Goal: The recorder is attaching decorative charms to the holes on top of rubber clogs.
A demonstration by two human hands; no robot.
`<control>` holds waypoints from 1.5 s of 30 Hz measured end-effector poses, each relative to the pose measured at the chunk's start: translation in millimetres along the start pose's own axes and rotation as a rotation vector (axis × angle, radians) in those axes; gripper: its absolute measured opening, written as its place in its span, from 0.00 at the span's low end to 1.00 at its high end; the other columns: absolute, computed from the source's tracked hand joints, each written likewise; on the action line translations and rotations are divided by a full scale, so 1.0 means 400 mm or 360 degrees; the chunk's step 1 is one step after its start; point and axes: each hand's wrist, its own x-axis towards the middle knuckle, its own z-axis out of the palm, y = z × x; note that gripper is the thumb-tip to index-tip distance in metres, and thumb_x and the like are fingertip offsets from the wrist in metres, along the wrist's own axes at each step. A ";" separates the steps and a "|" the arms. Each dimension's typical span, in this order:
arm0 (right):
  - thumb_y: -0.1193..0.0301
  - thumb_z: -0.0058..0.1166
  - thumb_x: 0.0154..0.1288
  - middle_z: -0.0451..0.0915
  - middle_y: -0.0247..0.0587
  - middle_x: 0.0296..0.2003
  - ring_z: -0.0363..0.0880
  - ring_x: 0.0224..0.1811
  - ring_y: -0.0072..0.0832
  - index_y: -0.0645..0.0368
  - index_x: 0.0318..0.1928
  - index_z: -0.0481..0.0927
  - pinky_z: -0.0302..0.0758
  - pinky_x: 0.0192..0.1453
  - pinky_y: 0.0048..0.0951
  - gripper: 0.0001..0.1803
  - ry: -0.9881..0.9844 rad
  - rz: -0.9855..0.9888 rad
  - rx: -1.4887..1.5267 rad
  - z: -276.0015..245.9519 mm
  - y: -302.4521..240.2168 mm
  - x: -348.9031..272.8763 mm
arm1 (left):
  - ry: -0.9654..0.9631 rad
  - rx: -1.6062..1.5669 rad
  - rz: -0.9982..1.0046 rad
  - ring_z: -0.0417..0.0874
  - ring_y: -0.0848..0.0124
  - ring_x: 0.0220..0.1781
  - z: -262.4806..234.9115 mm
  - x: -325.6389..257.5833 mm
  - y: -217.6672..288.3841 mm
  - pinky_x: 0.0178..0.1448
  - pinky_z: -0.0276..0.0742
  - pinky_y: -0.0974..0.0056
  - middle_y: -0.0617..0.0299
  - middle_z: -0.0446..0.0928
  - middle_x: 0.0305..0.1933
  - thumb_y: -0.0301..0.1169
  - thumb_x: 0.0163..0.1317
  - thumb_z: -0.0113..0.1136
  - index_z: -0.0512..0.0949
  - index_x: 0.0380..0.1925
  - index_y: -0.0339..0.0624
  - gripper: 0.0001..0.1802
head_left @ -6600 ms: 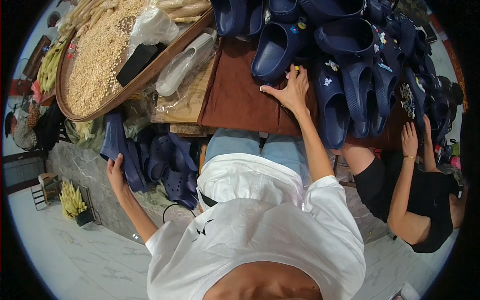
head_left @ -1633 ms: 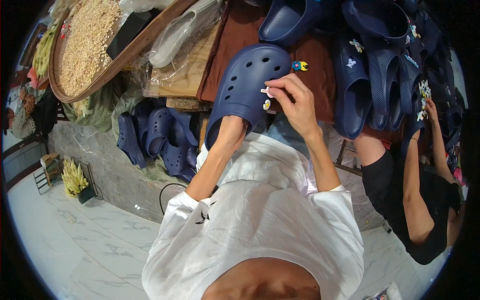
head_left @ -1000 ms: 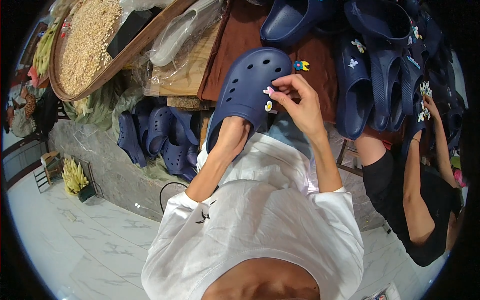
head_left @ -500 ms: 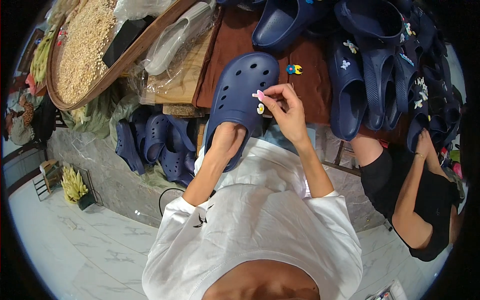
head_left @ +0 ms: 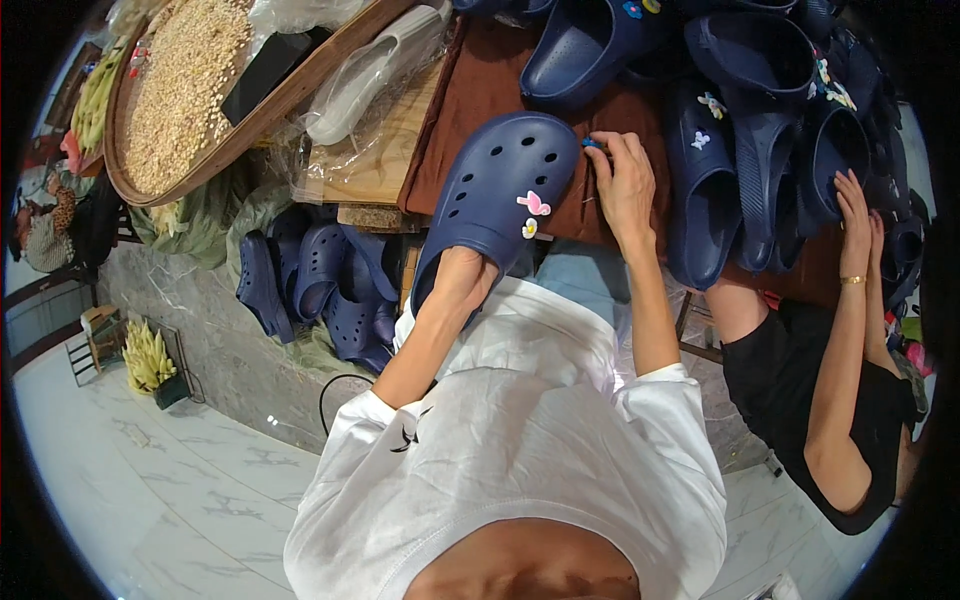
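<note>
A navy clog (head_left: 490, 170) points away from me, its toe over the brown cloth. My left hand (head_left: 466, 277) is pushed into its opening and holds it up from inside, fingers hidden. On the clog's right side sit a pink flamingo charm (head_left: 534, 204) and, just below it, a white daisy charm (head_left: 529, 229). Right of the toe, my right hand (head_left: 624, 185) reaches down to the cloth, thumb and forefinger closed on a small blue flower charm (head_left: 590, 144). The yellow charm that lay beside it is hidden by the fingers.
Brown cloth (head_left: 480, 75) covers the table. Navy clogs, some with charms, crowd the right (head_left: 705, 180); others hang at left (head_left: 320, 270). A wrapped white shoe (head_left: 375, 75) and a basket of pale kernels (head_left: 180, 100) stand at upper left. A co-worker's hands (head_left: 855, 220) reach in at right.
My right hand has let go of the pink charm, now lying against the clog, and moved up and right to the blue charm. The co-worker's hands have shifted on the clogs.
</note>
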 end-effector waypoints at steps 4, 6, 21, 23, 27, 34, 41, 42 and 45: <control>0.70 0.62 0.63 0.78 0.43 0.38 0.79 0.42 0.43 0.56 0.43 0.83 0.74 0.47 0.40 0.09 0.0115 -0.0003 0.0151 -0.015 -0.023 -0.021 | -0.0049 -0.0007 -0.0049 0.78 0.65 0.62 0.010 -0.001 0.010 0.67 0.78 0.59 0.55 0.73 0.64 0.25 0.71 0.55 0.68 0.63 0.36 0.21; 0.72 0.65 0.60 0.80 0.43 0.38 0.80 0.40 0.40 0.57 0.41 0.85 0.75 0.44 0.36 0.08 0.0327 -0.0009 0.0479 -0.037 -0.064 -0.035 | -0.0051 0.0021 -0.0031 0.78 0.64 0.63 0.001 0.005 0.003 0.68 0.77 0.58 0.53 0.73 0.65 0.27 0.71 0.55 0.68 0.63 0.34 0.22; 0.75 0.67 0.59 0.78 0.36 0.40 0.77 0.42 0.27 0.58 0.40 0.85 0.76 0.42 0.27 0.08 -0.0089 0.0122 0.1015 -0.045 -0.163 -0.072 | -0.0063 0.0183 -0.0046 0.76 0.67 0.64 0.004 0.003 -0.006 0.69 0.73 0.60 0.57 0.72 0.65 0.32 0.73 0.54 0.67 0.64 0.38 0.22; 0.75 0.67 0.59 0.77 0.34 0.42 0.76 0.44 0.24 0.60 0.42 0.83 0.76 0.43 0.26 0.11 -0.0185 0.0362 0.1322 -0.028 -0.135 -0.082 | -0.0032 0.0246 -0.0032 0.76 0.66 0.64 0.007 -0.004 -0.011 0.69 0.73 0.59 0.55 0.73 0.65 0.35 0.73 0.53 0.68 0.63 0.36 0.23; 0.71 0.73 0.54 0.74 0.39 0.49 0.73 0.50 0.26 0.63 0.58 0.70 0.76 0.49 0.26 0.33 -0.0338 0.0718 0.1649 -0.033 -0.126 -0.081 | -0.0042 0.0352 0.0023 0.75 0.66 0.65 -0.004 -0.013 -0.018 0.69 0.73 0.59 0.55 0.72 0.66 0.36 0.74 0.52 0.67 0.65 0.37 0.24; 0.70 0.74 0.53 0.72 0.48 0.56 0.74 0.59 0.34 0.64 0.68 0.56 0.75 0.63 0.34 0.48 -0.0720 0.0920 0.1867 -0.061 -0.127 -0.069 | -0.0028 0.0437 -0.0023 0.75 0.67 0.65 0.015 -0.044 -0.003 0.70 0.72 0.60 0.57 0.71 0.67 0.34 0.74 0.51 0.66 0.66 0.38 0.24; 0.68 0.72 0.57 0.72 0.49 0.57 0.73 0.60 0.33 0.63 0.69 0.55 0.76 0.61 0.34 0.47 -0.0832 0.1014 0.2073 -0.039 -0.104 -0.088 | -0.0024 0.0515 -0.0055 0.75 0.68 0.65 0.041 -0.061 0.024 0.70 0.72 0.60 0.58 0.70 0.67 0.33 0.74 0.51 0.65 0.67 0.40 0.24; 0.68 0.71 0.58 0.72 0.49 0.57 0.73 0.60 0.33 0.63 0.70 0.54 0.76 0.60 0.33 0.47 -0.0784 0.0981 0.2005 -0.032 -0.116 -0.097 | -0.0029 0.0526 -0.0063 0.75 0.68 0.65 0.042 -0.056 0.027 0.70 0.72 0.60 0.58 0.70 0.67 0.33 0.74 0.51 0.65 0.67 0.40 0.24; 0.67 0.69 0.61 0.73 0.50 0.57 0.74 0.59 0.33 0.63 0.70 0.54 0.76 0.59 0.31 0.45 -0.0705 0.0910 0.1859 -0.019 -0.119 -0.101 | -0.0008 0.0387 -0.0109 0.75 0.67 0.65 0.021 -0.038 0.036 0.70 0.72 0.60 0.57 0.71 0.67 0.33 0.75 0.50 0.65 0.67 0.39 0.23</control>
